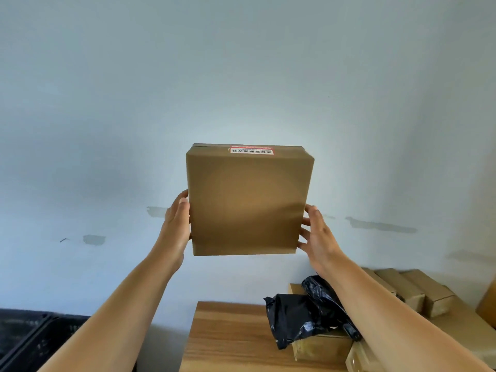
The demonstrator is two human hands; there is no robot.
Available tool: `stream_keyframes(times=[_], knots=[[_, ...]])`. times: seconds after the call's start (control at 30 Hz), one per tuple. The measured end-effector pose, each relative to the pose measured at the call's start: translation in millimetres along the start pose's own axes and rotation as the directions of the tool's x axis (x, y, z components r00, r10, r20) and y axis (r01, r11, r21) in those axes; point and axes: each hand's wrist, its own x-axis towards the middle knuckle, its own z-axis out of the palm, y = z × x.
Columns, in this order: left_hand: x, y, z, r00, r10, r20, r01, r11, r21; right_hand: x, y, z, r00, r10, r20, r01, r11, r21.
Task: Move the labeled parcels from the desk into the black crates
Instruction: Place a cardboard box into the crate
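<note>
My left hand (pixel 175 224) and right hand (pixel 318 237) grip opposite side edges of the box (pixel 248 202), held upright in the air above the desk (pixel 228 336). Label (pixel 251 150) on its top edge. Crate (pixel 29 339) sits left of the desk; more boxes (pixel 418 291) and a black bag (pixel 300 315) lie on its right part.

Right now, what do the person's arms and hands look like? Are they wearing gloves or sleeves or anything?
No gloves and no sleeves in view. The left hand and the right hand are bare, and both forearms are uncovered as far as the picture shows. I see no watch, bracelet or ring. The fingernails look short and plain.
</note>
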Motion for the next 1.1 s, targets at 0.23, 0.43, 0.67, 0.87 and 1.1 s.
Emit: stream_keyframes(times=[0.23, 0.43, 0.67, 0.87, 1.1], knots=[[-11, 14, 2, 0.994, 0.051, 0.101, -0.046, 0.997, -0.057, -1, -4, -5, 0.997, 0.052, 0.059, -0.058, 0.994, 0.093], [-11, 18, -5, 0.983, 0.073, 0.167, -0.052, 0.99, -0.128, 1, -9, -13, 0.991, 0.061, 0.117, -0.071, 0.993, 0.091], [-7, 13, -15, 0.978, 0.058, 0.201, -0.006, 0.968, -0.25, 0, -13, -30, 0.981, 0.067, 0.182, -0.082, 0.993, 0.079], [-6, 17, -16, 0.977, 0.078, 0.199, -0.027, 0.968, -0.249, 2, -19, -40, 0.958, 0.19, 0.216, -0.19, 0.982, -0.02], [-7, 14, -21, 0.97, 0.085, 0.228, -0.012, 0.954, -0.3, -3, -24, -52, 0.902, 0.273, 0.335, -0.257, 0.962, -0.093]])
